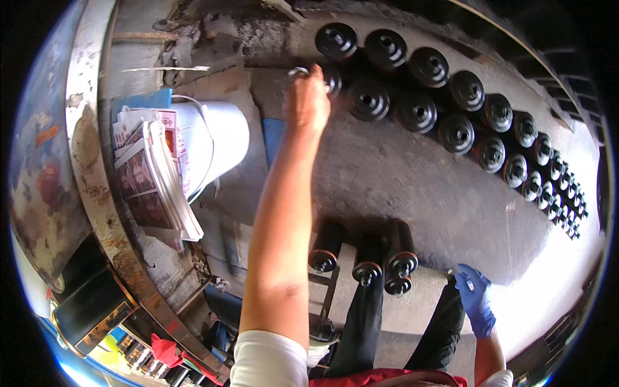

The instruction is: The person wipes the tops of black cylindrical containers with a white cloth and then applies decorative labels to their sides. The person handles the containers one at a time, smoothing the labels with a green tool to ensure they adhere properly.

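My bare left hand (308, 103) reaches far forward, fingers closed beside a black round-ended roller (333, 80) at the near-left end of a double row. A small pale, shiny bit shows at its fingertips; what it grips is blurred and partly hidden. My right hand (476, 302), in a blue glove, is by my right knee with fingers curled together. A tiny light-coloured tip shows at those fingers, too small to name. Several black rollers with metal shaft ends (367, 271) lie in front of my legs, between the two hands.
The double row of upright black rollers (418, 113) curves away to the far right over the grey floor (387, 171). At left stand a white bucket (222, 138) and a stack of printed papers (151, 180). A rusty metal beam (97, 168) runs along the left side.
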`<action>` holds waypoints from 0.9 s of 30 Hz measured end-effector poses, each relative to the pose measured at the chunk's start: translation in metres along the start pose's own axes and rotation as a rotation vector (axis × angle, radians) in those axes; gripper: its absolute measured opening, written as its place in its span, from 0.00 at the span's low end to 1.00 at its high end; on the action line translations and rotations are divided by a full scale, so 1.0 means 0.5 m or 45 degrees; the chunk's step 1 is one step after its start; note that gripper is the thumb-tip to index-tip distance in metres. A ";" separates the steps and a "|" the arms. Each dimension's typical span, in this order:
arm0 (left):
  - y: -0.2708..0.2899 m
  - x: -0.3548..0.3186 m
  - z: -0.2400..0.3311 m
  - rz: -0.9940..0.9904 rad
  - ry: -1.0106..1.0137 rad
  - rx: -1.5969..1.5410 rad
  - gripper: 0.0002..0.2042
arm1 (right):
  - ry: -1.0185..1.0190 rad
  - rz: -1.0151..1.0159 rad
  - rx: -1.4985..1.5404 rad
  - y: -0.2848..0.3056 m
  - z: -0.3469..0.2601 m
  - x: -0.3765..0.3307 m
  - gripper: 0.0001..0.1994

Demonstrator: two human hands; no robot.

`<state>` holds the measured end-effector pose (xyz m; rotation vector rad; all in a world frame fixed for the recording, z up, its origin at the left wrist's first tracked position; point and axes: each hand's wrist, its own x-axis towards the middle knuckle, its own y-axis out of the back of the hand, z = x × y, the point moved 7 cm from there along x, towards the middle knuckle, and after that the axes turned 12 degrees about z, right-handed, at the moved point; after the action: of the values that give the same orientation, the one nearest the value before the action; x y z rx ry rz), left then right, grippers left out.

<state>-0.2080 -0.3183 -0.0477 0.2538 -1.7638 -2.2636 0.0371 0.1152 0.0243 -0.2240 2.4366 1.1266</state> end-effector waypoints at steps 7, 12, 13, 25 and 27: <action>0.065 -0.396 0.141 -0.281 -0.410 -0.132 0.15 | 0.478 -0.363 -0.378 -0.127 0.022 -0.098 0.24; 0.051 -0.865 0.211 -0.741 -0.675 -0.416 0.26 | 0.617 -0.395 -0.344 -0.204 0.013 -0.140 0.22; 0.049 -0.866 0.218 -0.720 -0.605 -0.353 0.25 | 0.633 -0.363 -0.347 -0.209 0.020 -0.150 0.22; -0.047 -0.831 0.312 -0.509 -0.830 -0.124 0.16 | 0.821 -0.172 -0.035 -0.273 0.131 -0.233 0.19; -0.046 -0.825 0.339 -0.472 -0.917 -0.028 0.15 | 0.712 -0.222 0.023 -0.251 0.173 -0.234 0.15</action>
<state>0.1323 -0.0294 -0.0372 -0.3144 -2.1517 -2.8832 0.2099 0.0940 -0.0573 -0.8257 2.8252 1.0685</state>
